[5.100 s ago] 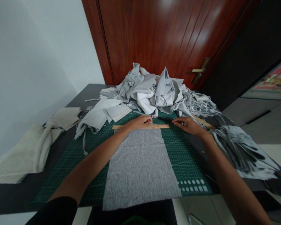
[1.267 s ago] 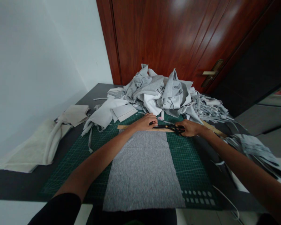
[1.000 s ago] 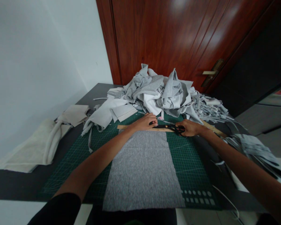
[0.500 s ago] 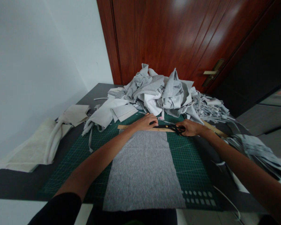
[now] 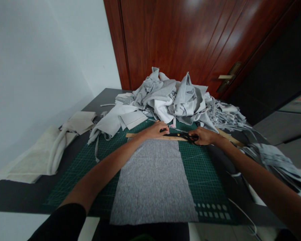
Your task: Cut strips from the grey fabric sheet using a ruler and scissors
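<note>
A grey piece of cloth (image 5: 155, 180) lies flat on the green cutting mat (image 5: 205, 180). Across its far edge runs a wooden ruler (image 5: 130, 135). My left hand (image 5: 157, 130) rests on the ruler, its fingers curled around a small dark thing whose kind I cannot make out. In my right hand (image 5: 203, 135), at the ruler's right end, is a pair of black scissors (image 5: 180, 135). Their blades point left along the ruler toward my left fingers. The fingers hide the tips, and I cannot tell whether the blades touch the cloth.
A heap of grey and white fabric (image 5: 163, 95) fills the back of the dark table (image 5: 100, 97). Thin fabric scraps (image 5: 225, 115) lie to its right. Folded cream cloth (image 5: 37, 154) sits at left, patterned cloth (image 5: 273, 159) at right. A wooden door (image 5: 170, 40) stands behind.
</note>
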A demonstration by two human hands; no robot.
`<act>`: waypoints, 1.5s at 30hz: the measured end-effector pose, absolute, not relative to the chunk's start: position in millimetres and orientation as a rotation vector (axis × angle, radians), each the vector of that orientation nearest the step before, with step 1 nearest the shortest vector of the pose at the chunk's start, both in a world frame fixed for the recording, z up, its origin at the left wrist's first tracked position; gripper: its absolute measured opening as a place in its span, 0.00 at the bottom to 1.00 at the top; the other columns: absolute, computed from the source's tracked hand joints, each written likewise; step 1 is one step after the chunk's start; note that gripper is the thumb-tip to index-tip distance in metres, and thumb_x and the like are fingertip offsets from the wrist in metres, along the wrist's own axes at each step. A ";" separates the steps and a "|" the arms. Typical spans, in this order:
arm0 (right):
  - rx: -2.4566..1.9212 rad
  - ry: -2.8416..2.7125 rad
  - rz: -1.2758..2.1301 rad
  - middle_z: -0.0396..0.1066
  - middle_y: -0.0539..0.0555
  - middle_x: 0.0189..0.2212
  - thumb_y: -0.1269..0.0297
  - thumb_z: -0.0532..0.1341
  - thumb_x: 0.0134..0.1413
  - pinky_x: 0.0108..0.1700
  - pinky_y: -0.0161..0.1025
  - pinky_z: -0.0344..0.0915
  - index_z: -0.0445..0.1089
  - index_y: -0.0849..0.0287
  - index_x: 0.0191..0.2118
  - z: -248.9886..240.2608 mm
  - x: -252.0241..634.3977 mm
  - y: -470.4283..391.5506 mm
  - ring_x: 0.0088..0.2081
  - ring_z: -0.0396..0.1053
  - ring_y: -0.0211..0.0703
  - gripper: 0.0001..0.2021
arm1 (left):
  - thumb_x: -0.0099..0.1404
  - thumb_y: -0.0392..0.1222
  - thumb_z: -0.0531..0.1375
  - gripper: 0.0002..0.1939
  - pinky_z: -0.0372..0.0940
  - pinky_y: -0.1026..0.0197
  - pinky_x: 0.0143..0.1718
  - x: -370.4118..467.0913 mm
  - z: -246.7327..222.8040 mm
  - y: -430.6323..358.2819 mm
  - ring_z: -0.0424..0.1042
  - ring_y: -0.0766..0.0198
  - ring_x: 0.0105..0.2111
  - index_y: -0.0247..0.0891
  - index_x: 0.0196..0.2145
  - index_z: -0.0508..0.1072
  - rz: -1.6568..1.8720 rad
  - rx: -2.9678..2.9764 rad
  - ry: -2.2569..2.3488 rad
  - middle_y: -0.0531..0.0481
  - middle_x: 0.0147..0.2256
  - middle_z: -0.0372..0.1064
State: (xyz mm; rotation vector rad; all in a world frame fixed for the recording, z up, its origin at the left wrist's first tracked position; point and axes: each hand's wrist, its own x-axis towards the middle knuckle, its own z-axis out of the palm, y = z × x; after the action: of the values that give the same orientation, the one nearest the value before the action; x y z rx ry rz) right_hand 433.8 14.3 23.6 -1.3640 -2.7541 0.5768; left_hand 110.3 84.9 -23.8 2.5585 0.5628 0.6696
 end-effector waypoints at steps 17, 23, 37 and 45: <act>-1.371 -2.758 0.647 0.69 0.48 0.25 0.63 0.65 0.44 0.32 0.38 0.56 0.66 0.54 0.29 22.8 432.8 13.3 0.28 0.65 0.42 0.07 | 0.72 0.45 0.63 0.10 0.64 0.58 0.44 109.0 -14.9 88.8 0.73 0.63 0.36 0.38 0.36 0.81 0.761 2.375 0.582 0.48 0.36 0.80; -1.390 -2.735 0.658 0.69 0.48 0.25 0.63 0.65 0.43 0.32 0.39 0.55 0.65 0.54 0.28 22.4 427.1 12.5 0.27 0.64 0.41 0.07 | 0.72 0.46 0.64 0.11 0.64 0.59 0.43 108.8 -15.3 89.3 0.74 0.62 0.36 0.38 0.37 0.83 0.753 2.370 0.573 0.47 0.36 0.81; -1.406 -2.727 0.699 0.66 0.47 0.24 0.66 0.66 0.45 0.34 0.40 0.56 0.64 0.55 0.28 27.0 404.9 15.3 0.29 0.64 0.40 0.08 | 0.72 0.46 0.65 0.10 0.65 0.58 0.43 107.5 -17.4 90.9 0.74 0.63 0.36 0.40 0.36 0.83 0.779 2.406 0.549 0.47 0.35 0.81; -1.420 -2.727 0.695 0.67 0.47 0.25 0.66 0.66 0.46 0.33 0.39 0.56 0.65 0.55 0.30 26.8 404.5 13.9 0.28 0.65 0.40 0.08 | 0.72 0.47 0.65 0.11 0.65 0.58 0.44 107.6 -18.2 92.5 0.74 0.63 0.35 0.39 0.37 0.84 0.775 2.406 0.562 0.47 0.35 0.80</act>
State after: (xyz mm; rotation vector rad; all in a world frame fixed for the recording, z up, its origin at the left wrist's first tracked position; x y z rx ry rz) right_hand 404.5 13.9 26.8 -1.4200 -2.7265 0.6951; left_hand 107.6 92.5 -18.2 2.4060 0.5616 0.7754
